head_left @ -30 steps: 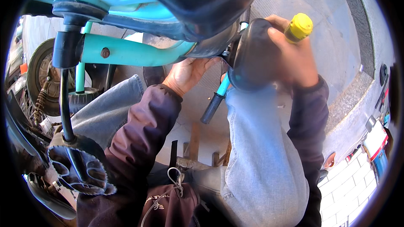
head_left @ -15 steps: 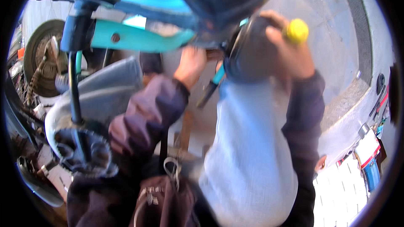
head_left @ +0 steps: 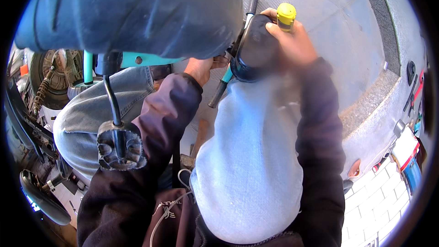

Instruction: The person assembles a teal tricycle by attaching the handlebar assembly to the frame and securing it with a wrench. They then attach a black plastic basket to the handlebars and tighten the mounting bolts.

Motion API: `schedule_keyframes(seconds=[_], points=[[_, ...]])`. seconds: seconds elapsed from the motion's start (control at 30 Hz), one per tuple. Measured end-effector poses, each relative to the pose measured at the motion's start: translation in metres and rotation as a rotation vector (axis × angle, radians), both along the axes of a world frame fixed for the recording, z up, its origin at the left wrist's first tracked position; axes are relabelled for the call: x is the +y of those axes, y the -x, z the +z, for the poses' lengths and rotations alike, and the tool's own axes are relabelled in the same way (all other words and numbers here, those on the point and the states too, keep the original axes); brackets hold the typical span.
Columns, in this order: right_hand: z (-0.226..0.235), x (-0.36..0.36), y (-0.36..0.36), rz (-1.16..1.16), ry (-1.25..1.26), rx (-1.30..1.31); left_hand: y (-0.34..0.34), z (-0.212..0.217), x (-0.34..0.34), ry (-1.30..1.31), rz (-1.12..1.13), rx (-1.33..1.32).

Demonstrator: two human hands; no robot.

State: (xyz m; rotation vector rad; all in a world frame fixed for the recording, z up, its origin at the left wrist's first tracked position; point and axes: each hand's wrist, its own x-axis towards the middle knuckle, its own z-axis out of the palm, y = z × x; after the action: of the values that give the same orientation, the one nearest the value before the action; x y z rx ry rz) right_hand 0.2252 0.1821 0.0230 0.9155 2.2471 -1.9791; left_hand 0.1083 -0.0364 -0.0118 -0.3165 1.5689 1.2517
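A teal bicycle frame (head_left: 141, 59) fills the upper left, with its big dark saddle (head_left: 132, 11) closest to the camera. My right hand (head_left: 292, 41) is closed around a yellow-handled tool (head_left: 286, 14) and rests on a black rounded part (head_left: 254, 48) at the top centre. My left hand (head_left: 201, 67) reaches in beside that part, under the saddle's edge; its fingertips are partly hidden. A teal bar with black grips (head_left: 224, 84) runs diagonally between the two hands. A black pedal (head_left: 121, 144) on its crank hangs over my left sleeve.
My knees in grey and blue trousers fill the middle. A wheel with a rusty spring (head_left: 50, 82) is at the left. Grey pavement (head_left: 338, 27) lies behind, a stone kerb (head_left: 370, 105) at the right, and tools and a red-and-white box (head_left: 404, 148) beside it.
The view has dropped, so the saddle now covers much of the top. Both hands stay at the black part, and the right still holds the yellow-handled tool.
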Motion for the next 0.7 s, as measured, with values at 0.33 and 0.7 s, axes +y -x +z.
schedule_keyframes(seconds=[0.33, 0.7], points=[[-0.012, 0.005, -0.006, -0.032, 0.058, -0.029, 0.010, -0.023, -0.016, -0.146, -0.066, 0.067], [-0.016, 0.011, -0.004, 0.003, 0.086, 0.081, 0.029, -0.039, -0.039, -0.104, -0.535, 0.568]])
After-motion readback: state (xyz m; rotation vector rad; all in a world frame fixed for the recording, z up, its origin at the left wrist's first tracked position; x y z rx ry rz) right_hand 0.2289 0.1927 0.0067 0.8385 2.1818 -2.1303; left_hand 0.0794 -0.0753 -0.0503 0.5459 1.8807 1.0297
